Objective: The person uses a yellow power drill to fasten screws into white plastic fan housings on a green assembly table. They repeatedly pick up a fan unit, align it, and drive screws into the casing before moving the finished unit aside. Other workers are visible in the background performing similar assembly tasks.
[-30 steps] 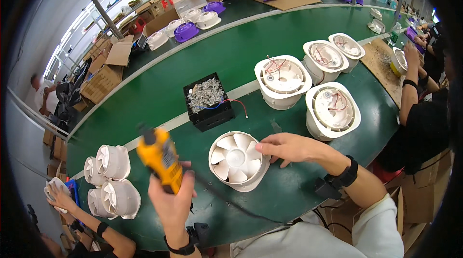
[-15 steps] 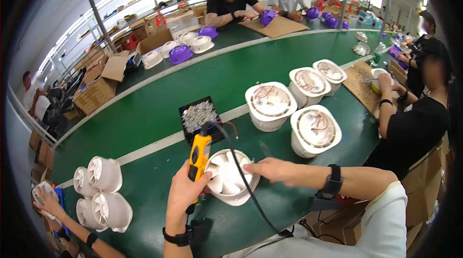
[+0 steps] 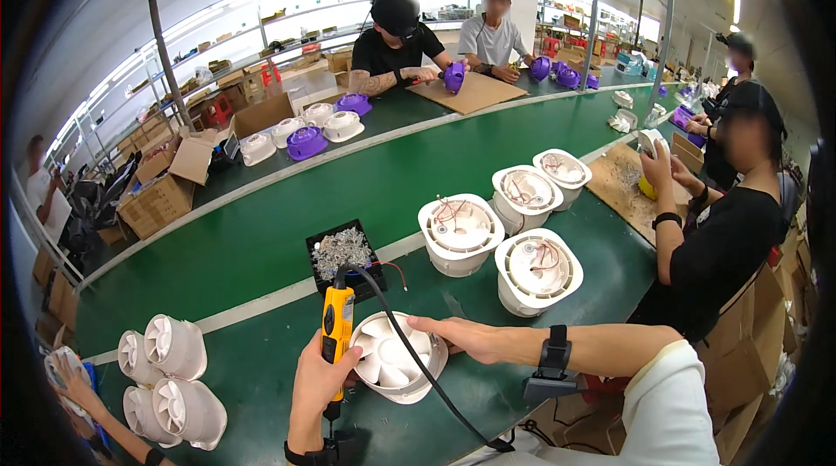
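A round white fan housing (image 3: 396, 368) with several blades faces up on the green table in front of me. My left hand (image 3: 320, 376) is wrapped around a yellow and black electric screwdriver (image 3: 338, 320) held upright, its tip pointing down. The left thumb also touches the housing's left edge. A black cable (image 3: 402, 337) loops from the screwdriver's top across the housing. My right hand (image 3: 460, 337) grips the housing's far right rim, thumb on top and fingers partly hidden behind it. Just beyond stands a black tray (image 3: 315, 246) of small metal screws.
Several white housings with red wires, such as one white housing (image 3: 461, 235), stand right of the tray. More fan housings (image 3: 187, 409) lie at the left near another person's hand (image 3: 77, 386). A co-worker (image 3: 723, 222) sits at right; others work across the green belt (image 3: 383, 174).
My view has tilted up, so the scene sits lower and further left. Both hands stay on the housing and screwdriver. The co-worker at right has raised a white part.
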`<control>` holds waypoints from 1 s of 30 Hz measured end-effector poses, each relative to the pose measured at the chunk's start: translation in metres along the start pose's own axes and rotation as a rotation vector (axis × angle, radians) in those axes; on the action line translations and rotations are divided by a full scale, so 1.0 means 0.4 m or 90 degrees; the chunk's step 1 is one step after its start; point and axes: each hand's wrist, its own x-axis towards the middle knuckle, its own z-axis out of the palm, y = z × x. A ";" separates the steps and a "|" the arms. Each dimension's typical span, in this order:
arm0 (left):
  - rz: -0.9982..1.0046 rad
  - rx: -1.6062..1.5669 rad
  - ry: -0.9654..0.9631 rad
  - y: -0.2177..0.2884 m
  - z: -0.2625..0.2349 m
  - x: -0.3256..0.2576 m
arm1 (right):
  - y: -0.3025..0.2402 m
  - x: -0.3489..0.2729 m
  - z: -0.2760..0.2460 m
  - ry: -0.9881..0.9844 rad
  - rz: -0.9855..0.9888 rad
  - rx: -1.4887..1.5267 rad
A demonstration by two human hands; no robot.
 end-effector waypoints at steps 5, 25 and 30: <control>0.003 -0.011 -0.025 0.012 0.010 -0.005 | -0.008 0.032 -0.032 -0.004 -0.072 -0.011; 0.483 -0.177 0.409 -0.018 -0.023 -0.169 | 0.100 -0.122 0.053 0.247 -0.797 -0.936; 0.501 -0.186 0.431 -0.026 -0.029 -0.172 | 0.063 -0.134 0.068 0.272 -0.704 -0.927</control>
